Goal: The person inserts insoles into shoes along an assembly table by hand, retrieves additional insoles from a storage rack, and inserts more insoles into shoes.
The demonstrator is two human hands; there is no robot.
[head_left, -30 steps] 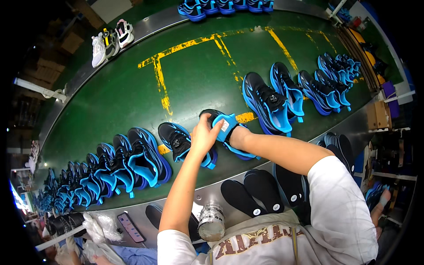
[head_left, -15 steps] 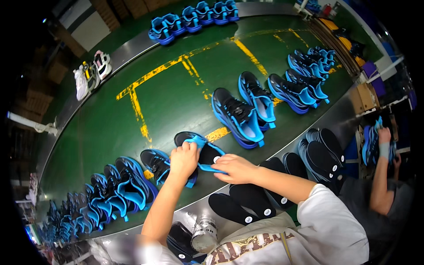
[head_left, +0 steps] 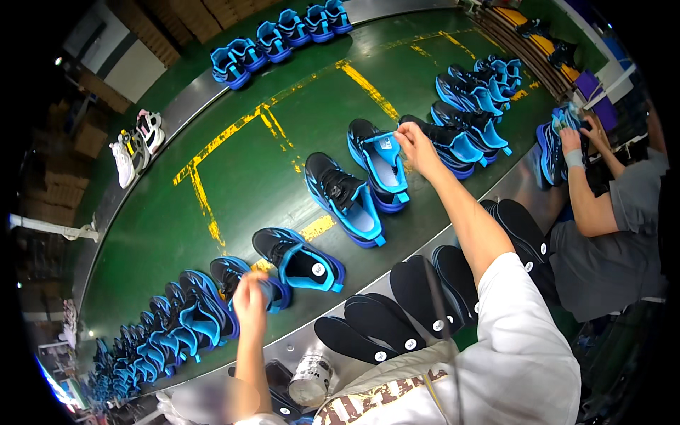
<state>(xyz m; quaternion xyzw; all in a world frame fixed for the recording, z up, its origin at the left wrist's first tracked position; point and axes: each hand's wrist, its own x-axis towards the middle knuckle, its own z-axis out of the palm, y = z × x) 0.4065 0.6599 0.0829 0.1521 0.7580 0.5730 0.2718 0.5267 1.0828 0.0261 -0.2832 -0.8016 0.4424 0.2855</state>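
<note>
My right hand [head_left: 419, 147] pinches the edge of the bright blue tongue of a black and blue sneaker [head_left: 391, 200]. The tongue is pulled back and its label shows; the inside is pale. Its mate, another sneaker [head_left: 326, 171], stands to the left with a pale inside too. Nearer me, a sneaker [head_left: 273, 243] holds a black insole [head_left: 309, 268] with a round white sticker. My left hand [head_left: 249, 301], smeared by motion, is beside another sneaker [head_left: 228, 271] and partly covers it; its fingers are unclear.
Black insoles [head_left: 411, 287] lie along the metal edge by my body, beside a white can [head_left: 312, 379]. Rows of sneakers [head_left: 202, 301] line the green belt [head_left: 156, 248], left and right. A co-worker [head_left: 602, 205] handles shoes at right.
My hands have left the near sneaker, which now stands with its insole inside. My right hand has moved up and right to another sneaker's tongue; my left went down and left. The shoes shifted left.
</note>
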